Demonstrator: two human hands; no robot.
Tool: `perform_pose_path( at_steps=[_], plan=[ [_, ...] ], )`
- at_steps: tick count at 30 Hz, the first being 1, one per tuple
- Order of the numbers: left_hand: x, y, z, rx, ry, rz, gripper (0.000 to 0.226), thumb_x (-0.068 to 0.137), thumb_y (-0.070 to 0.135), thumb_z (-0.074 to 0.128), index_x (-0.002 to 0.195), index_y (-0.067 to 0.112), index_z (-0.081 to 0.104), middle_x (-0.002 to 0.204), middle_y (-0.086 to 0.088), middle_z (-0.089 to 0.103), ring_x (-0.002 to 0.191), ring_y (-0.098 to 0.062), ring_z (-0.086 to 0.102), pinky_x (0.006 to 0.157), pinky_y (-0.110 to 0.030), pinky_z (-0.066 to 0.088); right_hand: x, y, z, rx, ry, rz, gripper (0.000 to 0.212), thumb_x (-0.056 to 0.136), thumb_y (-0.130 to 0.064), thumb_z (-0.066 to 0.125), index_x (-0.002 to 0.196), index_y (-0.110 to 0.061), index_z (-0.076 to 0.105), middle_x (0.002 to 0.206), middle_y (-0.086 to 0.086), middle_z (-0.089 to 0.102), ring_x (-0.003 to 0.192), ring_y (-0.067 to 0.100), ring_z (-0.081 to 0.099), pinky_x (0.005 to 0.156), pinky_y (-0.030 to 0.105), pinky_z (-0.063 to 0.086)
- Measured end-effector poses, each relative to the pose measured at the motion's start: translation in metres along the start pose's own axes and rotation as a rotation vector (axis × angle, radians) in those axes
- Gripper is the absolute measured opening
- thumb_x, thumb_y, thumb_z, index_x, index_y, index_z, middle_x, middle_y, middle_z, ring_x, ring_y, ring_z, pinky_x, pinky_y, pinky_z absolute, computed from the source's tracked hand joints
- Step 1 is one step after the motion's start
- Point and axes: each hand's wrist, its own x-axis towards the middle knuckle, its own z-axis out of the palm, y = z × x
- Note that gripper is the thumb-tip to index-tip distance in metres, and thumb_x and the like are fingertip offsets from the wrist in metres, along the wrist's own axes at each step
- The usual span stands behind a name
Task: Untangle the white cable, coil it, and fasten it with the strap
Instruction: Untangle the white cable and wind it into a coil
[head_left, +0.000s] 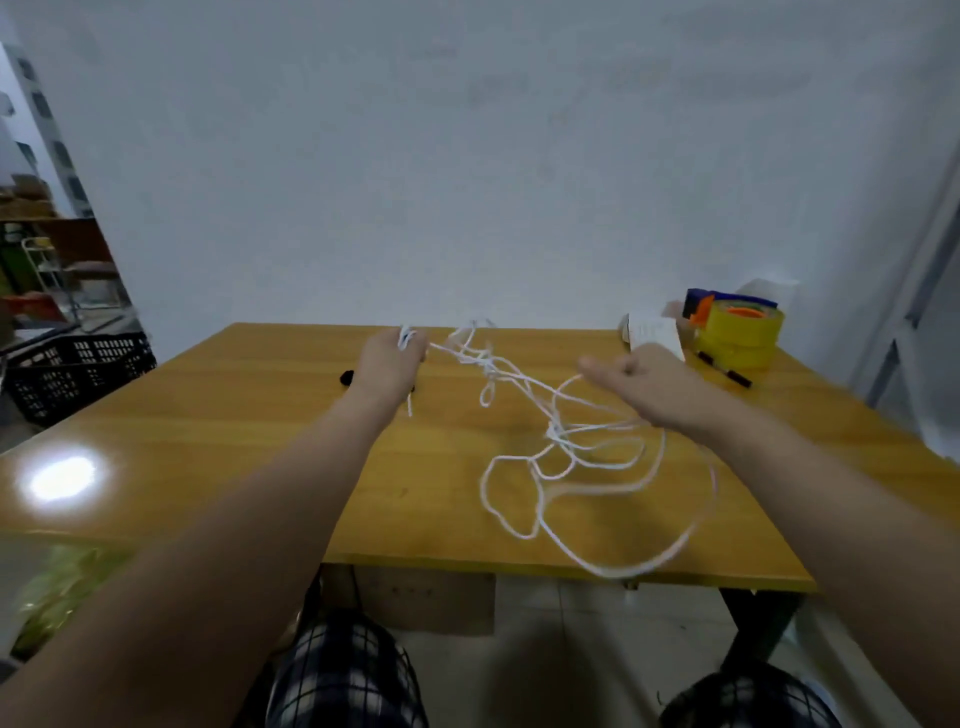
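Note:
A thin white cable (540, 457) lies in tangled loops over the middle and right of the wooden table (208, 415), with one big loop hanging past the front edge. My left hand (389, 364) grips a few turns of the cable at the far side of the table. My right hand (644, 387) is raised over the tangle with fingers curled, and a strand runs up to it; the view is blurred there. A small black strap (347, 378) lies on the table, mostly hidden behind my left wrist.
At the far right corner stand yellow tape rolls (740, 332), a white paper roll (652, 332) and a black marker (724, 369). A black plastic crate (78, 374) sits left of the table. A white wall rises just behind it.

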Motion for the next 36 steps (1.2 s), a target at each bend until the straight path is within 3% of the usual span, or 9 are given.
perform_pose_path(
  at_steps=[4,7,10,13,16,22,26,30,36],
  plan=[
    [-0.01,0.028,0.012,-0.157,0.013,0.084,0.028,0.093,0.022,0.051,0.066,0.013,0.05,0.059,-0.002,0.041,0.053,-0.018,0.036,0.053,-0.03,0.032,0.009,0.023,0.027,-0.45,-0.13,0.162,0.032,0.082,-0.039,0.065,0.105,-0.019,0.055,0.094,0.003,0.062,0.083,0.018,0.06,0.071,0.031,0.047],
    [-0.02,0.039,0.018,-0.233,-0.123,0.115,0.029,0.095,0.026,0.05,0.068,0.016,0.051,0.056,-0.002,0.038,0.045,-0.015,0.032,0.044,-0.022,0.028,0.012,-0.005,0.039,0.105,0.286,0.002,0.036,0.086,-0.015,0.058,0.122,-0.017,0.051,0.122,0.003,0.055,0.116,0.018,0.052,0.094,0.027,0.041],
    [-0.028,0.051,0.022,-0.319,-0.215,0.136,0.029,0.096,0.026,0.051,0.07,0.014,0.052,0.046,0.006,0.034,0.036,-0.008,0.029,0.039,-0.018,0.026,0.012,-0.038,0.054,0.498,0.077,-0.088,0.064,0.084,-0.032,0.065,0.138,-0.021,0.031,0.122,-0.004,0.053,0.114,0.009,0.053,0.093,0.022,0.04],
    [-0.026,0.06,0.022,-0.326,-0.191,0.14,0.03,0.096,0.024,0.05,0.067,0.015,0.051,0.038,0.011,0.034,0.031,-0.004,0.029,0.038,-0.015,0.025,0.017,-0.04,0.067,0.525,-0.055,-0.168,0.05,0.084,-0.022,0.066,0.126,-0.026,0.04,0.088,0.001,0.063,0.076,0.004,0.062,0.071,0.014,0.047],
    [-0.011,0.052,0.008,-0.295,0.004,0.056,0.031,0.096,0.024,0.049,0.066,0.017,0.049,0.048,0.001,0.037,0.04,-0.013,0.033,0.044,-0.021,0.025,0.023,-0.028,0.055,0.489,0.155,-0.202,0.008,0.092,-0.025,0.054,0.096,-0.024,0.061,0.067,0.0,0.056,0.054,0.0,0.047,0.055,0.013,0.04],
    [0.011,0.024,-0.027,-0.422,0.192,-0.129,0.026,0.094,0.021,0.045,0.07,0.013,0.047,0.058,-0.001,0.036,0.047,-0.016,0.029,0.043,-0.02,0.025,0.021,0.056,0.033,0.186,0.293,0.134,0.04,0.094,-0.035,0.049,0.059,-0.018,0.058,0.061,0.002,0.052,0.061,0.014,0.045,0.062,0.031,0.034],
    [0.003,0.024,-0.001,-0.487,0.159,-0.112,0.029,0.098,0.028,0.043,0.072,0.015,0.045,0.059,0.0,0.034,0.045,-0.015,0.027,0.044,-0.021,0.024,0.035,0.077,0.048,-0.107,0.093,0.485,0.029,0.096,-0.029,0.047,0.101,-0.007,0.064,0.097,0.015,0.061,0.086,0.028,0.055,0.072,0.033,0.04],
    [-0.005,0.029,0.016,-0.495,-0.044,-0.027,0.031,0.099,0.024,0.045,0.069,0.015,0.046,0.048,0.003,0.032,0.032,-0.007,0.025,0.038,-0.016,0.022,0.041,0.031,0.046,0.299,0.392,0.144,0.044,0.095,-0.011,0.044,0.138,-0.018,0.037,0.139,0.004,0.045,0.123,0.016,0.045,0.094,0.02,0.037],
    [-0.006,0.039,0.023,-0.44,-0.135,0.04,0.031,0.099,0.027,0.045,0.07,0.017,0.046,0.048,0.004,0.031,0.037,-0.009,0.027,0.04,-0.019,0.024,0.029,-0.04,0.071,0.479,-0.229,-0.133,0.057,0.084,-0.034,0.062,0.134,-0.018,0.039,0.093,0.007,0.065,0.079,0.014,0.062,0.071,0.021,0.049]
  ],
)
